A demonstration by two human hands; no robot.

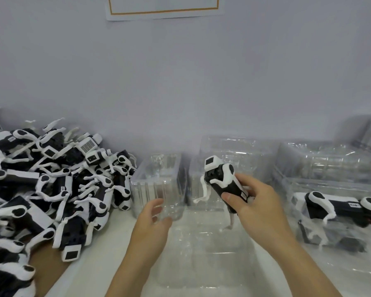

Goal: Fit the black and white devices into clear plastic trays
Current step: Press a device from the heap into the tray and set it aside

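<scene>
With the right hand [247, 202] pinching the black-and-white dog-shaped device [223, 181] and the left hand's [153, 219] grip curling round the clear plastic tray [159, 181] at 9 o'clock, dangling white legs are risking a snag on its rim.

Single head view; looks forward and down, close over table [107, 239]; faces wall [180, 71].
</scene>
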